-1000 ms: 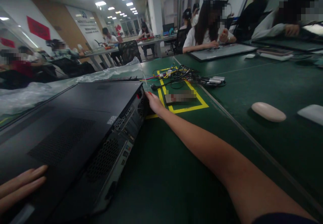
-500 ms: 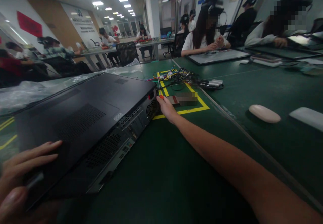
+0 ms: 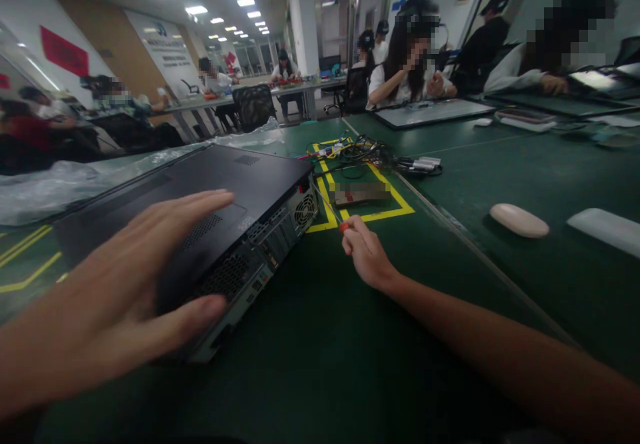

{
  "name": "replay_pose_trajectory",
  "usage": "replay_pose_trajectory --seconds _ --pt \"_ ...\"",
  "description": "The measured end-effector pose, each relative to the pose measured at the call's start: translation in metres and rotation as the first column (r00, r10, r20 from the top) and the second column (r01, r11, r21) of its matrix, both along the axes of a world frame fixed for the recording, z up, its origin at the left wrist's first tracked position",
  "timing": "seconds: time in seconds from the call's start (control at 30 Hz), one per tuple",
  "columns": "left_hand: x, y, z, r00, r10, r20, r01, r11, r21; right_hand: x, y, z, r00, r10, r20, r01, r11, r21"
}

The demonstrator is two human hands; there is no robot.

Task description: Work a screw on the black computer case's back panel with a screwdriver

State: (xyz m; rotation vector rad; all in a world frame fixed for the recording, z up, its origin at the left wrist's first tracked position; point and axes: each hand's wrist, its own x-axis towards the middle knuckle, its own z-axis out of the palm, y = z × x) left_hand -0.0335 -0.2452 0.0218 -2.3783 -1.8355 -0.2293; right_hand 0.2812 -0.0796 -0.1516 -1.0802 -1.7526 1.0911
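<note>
A black desktop computer case (image 3: 210, 177) lies on its side on the green table, its rear panel with fan grille and ports facing me. Over the near part of the case, my left hand (image 3: 135, 284) is open, thumb apart from the fingers; whether it touches the case I cannot tell. Just right of the rear panel, my right hand (image 3: 367, 251) is closed around a screwdriver (image 3: 345, 226) with a red-orange handle. Its thin shaft points up and left toward the case's far rear corner. Most of the handle is hidden in my fingers.
Bundled cables (image 3: 367, 151) and a dark flat object (image 3: 363, 193), partly pixelated, lie by yellow tape (image 3: 387, 215). Clear plastic wrap (image 3: 65, 187) is at the left. A beige oval object (image 3: 519, 221) and a white one (image 3: 605, 229) rest at right. Several people sit nearby.
My right hand has drawn back from the case's rear corner toward me with the screwdriver. My left hand has moved right and farther over the case. The case appears shifted slightly.
</note>
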Motion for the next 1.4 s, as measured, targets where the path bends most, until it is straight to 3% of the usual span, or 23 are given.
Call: replay_pose_trajectory --seconds 0.07,0.13,0.23,0.4,0.57,0.7,0.8,0.93,1.03,1.2,1.4 --pt "0.025 0.032 0.006 0.993 -0.078 -0.092 0.070 0.993 -0.095 0.003 -0.008 0.003 1.000 0.031 -0.002 -0.030 0.998 0.063" --pt "0.040 0.062 0.007 0.980 -0.078 -0.181 0.040 0.978 -0.203 0.002 -0.012 0.006 0.999 0.044 0.004 -0.045 0.991 0.123" --pt "0.038 0.088 0.005 0.973 -0.042 -0.225 -0.038 0.940 -0.339 0.001 -0.017 0.009 0.999 0.036 0.018 -0.039 0.981 0.190" --pt "0.011 0.094 0.004 0.986 -0.016 -0.163 -0.049 0.921 -0.386 0.002 -0.024 0.012 0.999 0.027 0.034 -0.035 0.962 0.270" --pt "0.002 0.095 0.015 0.998 -0.013 -0.069 -0.017 0.904 -0.427 0.003 -0.039 0.022 0.996 0.078 0.043 -0.089 0.925 0.369" --pt "0.005 0.115 0.029 0.990 0.098 0.099 -0.051 0.916 -0.397 0.004 -0.052 0.034 0.990 0.129 0.055 -0.140 0.858 0.495" --pt "0.019 0.145 0.032 0.990 0.028 0.135 0.015 0.951 -0.308 0.002 -0.057 0.039 0.992 0.115 0.055 -0.125 0.807 0.577" --pt "0.042 0.186 0.022 0.993 -0.105 0.044 0.113 0.960 -0.255 -0.003 -0.060 0.042 0.996 0.078 0.040 -0.085 0.753 0.652" --pt "0.047 0.206 0.011 0.996 -0.087 -0.010 0.082 0.963 -0.255 -0.006 -0.063 0.044 0.998 0.057 0.030 -0.062 0.721 0.690" --pt "0.034 0.218 -0.001 0.998 -0.060 -0.006 0.055 0.943 -0.327 -0.005 -0.066 0.049 0.999 0.045 0.023 -0.048 0.695 0.717" --pt "0.032 0.216 -0.003 0.995 -0.077 0.065 0.091 0.959 -0.268 -0.003 -0.065 0.049 1.000 0.019 0.023 -0.030 0.715 0.698"
